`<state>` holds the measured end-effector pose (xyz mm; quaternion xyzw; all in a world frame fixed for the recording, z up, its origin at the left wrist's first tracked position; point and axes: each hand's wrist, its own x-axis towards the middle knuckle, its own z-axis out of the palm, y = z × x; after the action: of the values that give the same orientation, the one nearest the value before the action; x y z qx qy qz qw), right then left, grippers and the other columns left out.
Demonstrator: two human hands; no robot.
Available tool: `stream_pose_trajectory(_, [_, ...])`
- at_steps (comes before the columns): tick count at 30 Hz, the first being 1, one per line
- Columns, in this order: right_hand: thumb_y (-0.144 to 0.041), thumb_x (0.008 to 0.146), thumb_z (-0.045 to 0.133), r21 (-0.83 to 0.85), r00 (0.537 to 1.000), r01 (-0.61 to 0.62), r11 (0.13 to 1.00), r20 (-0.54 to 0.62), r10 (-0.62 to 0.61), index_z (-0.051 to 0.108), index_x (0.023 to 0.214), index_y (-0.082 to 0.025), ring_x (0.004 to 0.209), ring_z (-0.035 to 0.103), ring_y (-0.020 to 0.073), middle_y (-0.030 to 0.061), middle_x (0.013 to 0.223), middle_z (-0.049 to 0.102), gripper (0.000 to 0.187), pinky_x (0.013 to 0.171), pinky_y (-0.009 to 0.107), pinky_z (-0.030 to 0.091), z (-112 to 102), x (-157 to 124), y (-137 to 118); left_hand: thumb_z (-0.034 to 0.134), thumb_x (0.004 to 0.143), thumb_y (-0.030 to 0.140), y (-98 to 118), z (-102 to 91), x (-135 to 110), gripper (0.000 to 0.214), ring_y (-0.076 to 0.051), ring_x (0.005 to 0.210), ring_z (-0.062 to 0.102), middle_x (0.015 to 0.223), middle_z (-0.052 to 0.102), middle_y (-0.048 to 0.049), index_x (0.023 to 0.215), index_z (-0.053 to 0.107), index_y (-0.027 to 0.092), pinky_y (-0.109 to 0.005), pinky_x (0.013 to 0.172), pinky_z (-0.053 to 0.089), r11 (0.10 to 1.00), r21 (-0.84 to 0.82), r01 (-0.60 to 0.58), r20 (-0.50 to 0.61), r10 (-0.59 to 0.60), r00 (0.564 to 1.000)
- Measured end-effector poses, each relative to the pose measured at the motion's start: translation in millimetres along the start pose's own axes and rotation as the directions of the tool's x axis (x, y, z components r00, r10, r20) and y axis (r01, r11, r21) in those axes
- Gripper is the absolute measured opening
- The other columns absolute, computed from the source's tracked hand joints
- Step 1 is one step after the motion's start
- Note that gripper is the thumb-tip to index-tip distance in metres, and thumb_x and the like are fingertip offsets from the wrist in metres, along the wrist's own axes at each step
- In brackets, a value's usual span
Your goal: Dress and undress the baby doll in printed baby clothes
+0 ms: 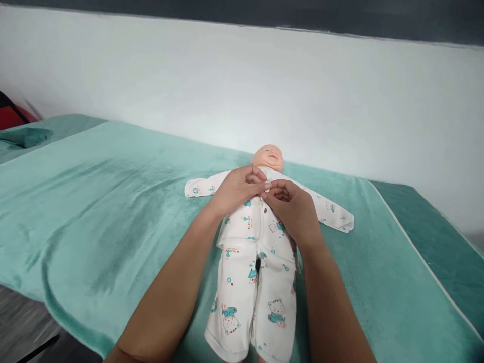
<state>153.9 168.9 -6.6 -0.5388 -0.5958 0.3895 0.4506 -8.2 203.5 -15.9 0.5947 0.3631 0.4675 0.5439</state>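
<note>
A baby doll (268, 157) lies on its back with its head toward the wall. It wears a white printed baby shirt (242, 222) with long sleeves spread to both sides, and matching pants (236, 287). Over the doll's upper chest, my left hand (242, 184) pinches the edge of the shirt's front opening. My right hand (293, 204) meets it from the other side, thumb and fingers closed on the shirt front at the same spot. A small button (260, 202) shows just below my fingertips. Whatever is between the fingertips is mostly hidden.
A light green plush blanket (124, 212) covers the table under the doll, with a darker green cover (419, 222) at the right. A white wall (227, 85) rises behind. Something red and black (13, 113) stands at the far left. Grey floor (26, 322) shows at lower left.
</note>
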Motion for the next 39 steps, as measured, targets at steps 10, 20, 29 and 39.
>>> stream_pose_trajectory(10, [-0.038, 0.076, 0.078, 0.044, 0.997, 0.034, 0.998, 0.067, -0.037, 0.065, 0.106, -0.022, 0.059, 0.050, 0.0103, -0.0040, 0.073, 0.064, 0.037, 0.053, 0.023, 0.039, 1.2, -1.5, 3.7, 0.075, 0.072, 0.019, 11.6, -4.2, -5.7, 0.022, -0.010, 0.065, 0.058, 0.071, 0.062, 0.0013, 0.091, 0.064, 0.016, -0.025, 0.062, 0.043, 0.981, -0.120, 0.153, 0.017, -0.153, 0.988])
stream_pose_trajectory(20, [-0.043, 0.086, 0.066, -0.190, 0.995, 0.087, 0.978, -0.024, -0.093, 0.061, 0.082, -0.022, 0.063, 0.051, 0.0128, -0.0020, 0.071, 0.060, 0.022, 0.060, 0.028, 0.040, -1.9, -20.2, -3.1, 0.075, 0.074, 0.028, 17.3, -23.4, -10.7, 0.017, -0.011, 0.061, 0.057, 0.076, 0.070, -0.0036, 0.086, 0.070, 0.018, -0.024, 0.053, 0.042, 0.969, 0.183, 0.164, 0.100, -0.184, 0.978])
stream_pose_trajectory(29, [-0.045, 0.084, 0.065, -0.756, 0.995, 0.068, 0.651, 0.006, -0.097, 0.050, 0.074, -0.023, 0.058, 0.044, 0.0144, 0.0029, 0.078, 0.062, 0.028, 0.055, 0.029, 0.022, 9.8, -45.1, -15.2, 0.075, 0.078, 0.039, 22.2, -30.5, -15.8, 0.021, -0.014, 0.068, 0.064, 0.080, 0.073, -0.0049, 0.087, 0.075, 0.020, -0.027, 0.061, 0.051, 0.947, 0.305, 0.101, 0.346, -0.209, 0.915])
stream_pose_trajectory(39, [-0.032, 0.085, 0.059, -0.562, 0.994, 0.094, 0.822, 0.104, -0.043, 0.055, 0.069, -0.023, 0.061, 0.050, 0.0147, -0.0008, 0.069, 0.063, 0.019, 0.057, 0.029, 0.032, -5.6, -34.4, -13.9, 0.074, 0.078, 0.036, 17.4, -27.0, -14.3, 0.018, -0.013, 0.067, 0.062, 0.078, 0.069, -0.0034, 0.081, 0.073, 0.019, -0.026, 0.059, 0.049, 0.945, 0.320, 0.060, 0.343, -0.175, 0.923])
